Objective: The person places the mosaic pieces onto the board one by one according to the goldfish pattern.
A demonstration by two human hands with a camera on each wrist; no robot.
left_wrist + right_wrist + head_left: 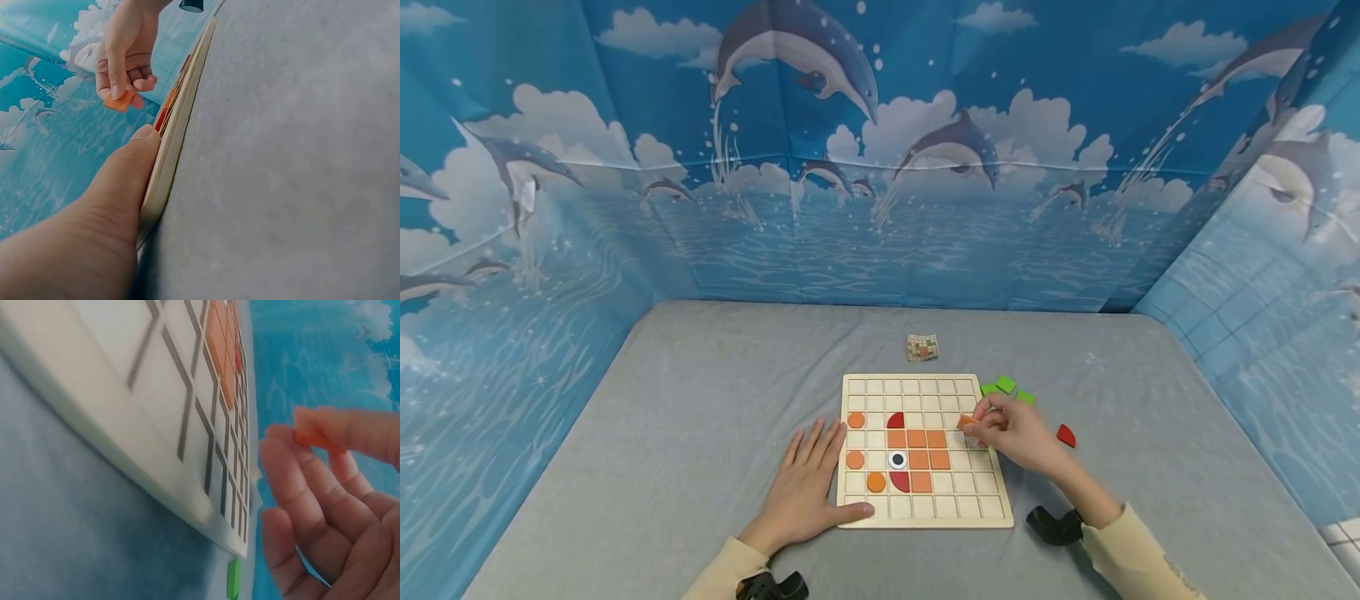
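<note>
A light wooden grid board (977, 483) lies on the grey cloth. My left hand (801, 487) rests at its left side, fingers spread on the cloth, thumb (125, 169) on the board's front left corner. Above the board's right part, my right hand (1017, 433) pinches an orange tile (309, 436) between thumb and fingertips. Salmon-orange square tiles (917, 459) form a block mid-board. Beside them sit an eye disc (897, 460) and two red quarter-round tiles (900, 481). Orange round tiles (876, 482) lie in the left columns.
Several green tiles (1006, 384) lie by the board's far right corner. A loose red quarter-round tile (1066, 435) is farther right. Behind the board is a small patterned card (922, 347). Dolphin-printed curtains (880, 233) stand at the back and sides.
</note>
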